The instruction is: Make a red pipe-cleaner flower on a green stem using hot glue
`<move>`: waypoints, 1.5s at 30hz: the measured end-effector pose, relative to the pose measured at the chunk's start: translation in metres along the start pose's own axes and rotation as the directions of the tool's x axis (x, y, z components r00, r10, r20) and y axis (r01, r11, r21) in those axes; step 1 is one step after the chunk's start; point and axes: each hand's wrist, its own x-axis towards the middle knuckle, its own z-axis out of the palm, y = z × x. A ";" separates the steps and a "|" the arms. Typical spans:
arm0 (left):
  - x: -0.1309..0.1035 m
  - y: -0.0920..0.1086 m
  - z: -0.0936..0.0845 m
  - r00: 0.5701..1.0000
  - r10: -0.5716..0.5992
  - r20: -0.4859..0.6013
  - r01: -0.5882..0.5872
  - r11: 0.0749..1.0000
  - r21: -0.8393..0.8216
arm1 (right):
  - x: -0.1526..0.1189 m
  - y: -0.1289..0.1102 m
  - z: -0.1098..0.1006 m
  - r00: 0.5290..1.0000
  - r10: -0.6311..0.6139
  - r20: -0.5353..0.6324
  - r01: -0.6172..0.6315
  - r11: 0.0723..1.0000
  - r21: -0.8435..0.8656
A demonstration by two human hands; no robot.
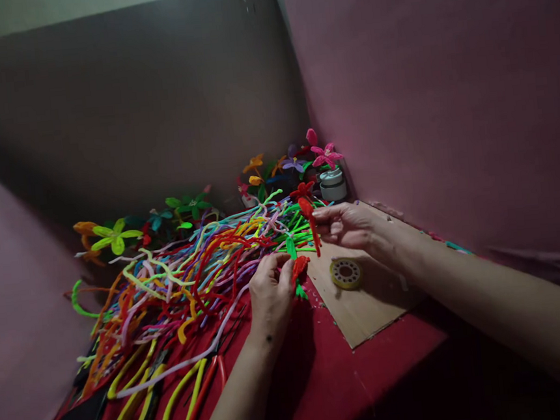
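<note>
My left hand (273, 289) is closed, its thumb and fingers pinching a small piece with a green stem (291, 247) and a red fuzzy part (300, 267) that hangs beside the fingertips. To the right and a little higher, my right hand (343, 225) pinches a red fuzzy piece (306, 209) between thumb and forefinger; its lower end points down. The two pieces are close together but apart. Below my right hand, a roll of tape (346, 273) lies on a brown cardboard sheet (362, 310).
A big heap of coloured pipe cleaners (201, 262) covers the left and middle of the red table (335, 388). Scissors with yellow handles (182, 408) and other tools lie at front left. Fuzzy flowers (116, 237) and a white container (333, 186) stand along the back.
</note>
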 end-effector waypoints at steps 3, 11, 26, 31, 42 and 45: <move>0.000 0.011 -0.002 0.960 -0.217 0.180 0.270 0.892 -0.362 | -0.016 0.015 0.016 0.996 0.059 0.069 -0.066 0.991 0.115; -0.002 0.015 -0.003 0.856 -0.218 0.469 0.480 0.672 -0.563 | -0.028 0.038 0.026 0.953 0.091 0.289 -0.180 0.937 0.299; -0.006 0.023 0.003 0.916 -0.335 0.220 0.377 0.906 -0.191 | -0.037 0.038 0.031 0.959 -0.275 0.076 0.279 0.958 -0.061; -0.006 0.025 0.000 0.884 -0.328 0.332 0.445 0.808 -0.386 | -0.036 0.039 0.029 0.976 -0.199 0.087 0.196 0.980 0.034; -0.006 0.030 0.001 0.832 -0.336 0.441 0.503 0.793 -0.345 | -0.033 0.046 0.029 0.967 -0.234 0.102 0.232 0.972 0.037; -0.006 0.030 -0.001 0.829 -0.315 0.463 0.472 0.838 -0.274 | -0.034 0.046 0.028 0.954 -0.256 0.155 0.261 0.965 -0.014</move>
